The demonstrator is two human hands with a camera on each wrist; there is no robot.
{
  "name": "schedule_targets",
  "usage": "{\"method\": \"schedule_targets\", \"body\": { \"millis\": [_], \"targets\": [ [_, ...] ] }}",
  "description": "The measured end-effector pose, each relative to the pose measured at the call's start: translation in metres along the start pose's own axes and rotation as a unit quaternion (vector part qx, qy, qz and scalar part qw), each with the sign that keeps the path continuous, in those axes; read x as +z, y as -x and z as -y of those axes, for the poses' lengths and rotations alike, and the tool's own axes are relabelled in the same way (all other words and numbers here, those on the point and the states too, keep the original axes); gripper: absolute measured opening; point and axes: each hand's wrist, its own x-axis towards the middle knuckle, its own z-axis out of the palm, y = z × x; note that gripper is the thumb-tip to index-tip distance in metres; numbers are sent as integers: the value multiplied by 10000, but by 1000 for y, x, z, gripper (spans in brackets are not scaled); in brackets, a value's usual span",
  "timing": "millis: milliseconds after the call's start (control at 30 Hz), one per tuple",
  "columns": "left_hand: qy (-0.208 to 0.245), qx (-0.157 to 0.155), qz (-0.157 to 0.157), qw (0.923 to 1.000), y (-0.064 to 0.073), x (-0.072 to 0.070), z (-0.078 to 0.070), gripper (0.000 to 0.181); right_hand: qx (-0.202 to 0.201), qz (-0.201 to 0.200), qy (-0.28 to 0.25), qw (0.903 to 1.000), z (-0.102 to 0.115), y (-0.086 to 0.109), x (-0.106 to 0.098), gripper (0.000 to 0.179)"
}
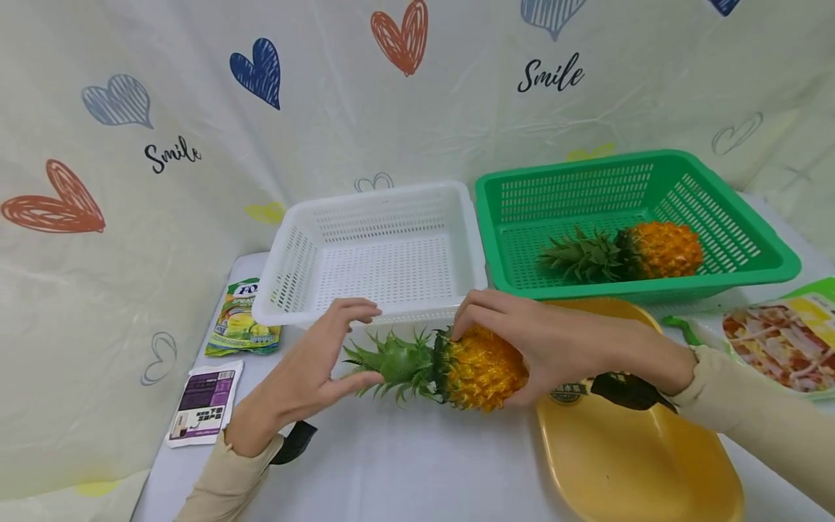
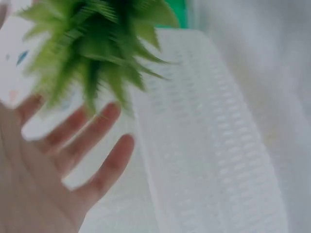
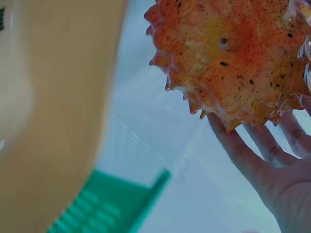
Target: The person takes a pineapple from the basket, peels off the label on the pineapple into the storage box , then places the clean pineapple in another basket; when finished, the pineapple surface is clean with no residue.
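An orange toy-like pineapple with a green leaf crown lies sideways above the white table, just in front of the white basket. My right hand grips its fruit end, fingers over the far side and thumb near the front. In the right wrist view, fingers curve round the spiky base of the pineapple. My left hand is spread beside the leaf tips, thumb apart from fingers. The left wrist view has the left hand with extended fingers close to the leaves; whether they touch is unclear.
A second pineapple lies in the green basket at back right. A yellow basin stands at right, partly under my right forearm. Snack packets and a purple-white packet lie at left; a large bag at far right.
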Motion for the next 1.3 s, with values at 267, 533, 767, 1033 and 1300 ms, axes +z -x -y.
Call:
{"method": "schedule_targets", "body": {
  "millis": [267, 533, 767, 1033, 1300],
  "targets": [
    [1029, -743, -1040, 9865, -11, 9, -7, 51, -166, -948, 216, 9951, 5, 38, -41, 77],
    [1561, -706, -133, 9851, -32, 44, -27, 44, -95, -2139, 556, 9752, -13, 72, -81, 88],
    [1916, -984, 954, 9719, -56, 90, -43, 60, 542, -2766, 738, 9566, -37, 97, -100, 104],
    [2000, -823, 764, 9733, -89, 136, -55, 77, 888, -3018, 1399, 9389, -69, 105, -111, 110],
    [2472, -1528, 80, 9568, -113, 158, -64, 81, 1419, -2714, 2104, 9284, -99, 124, -126, 100]
  ]
}}
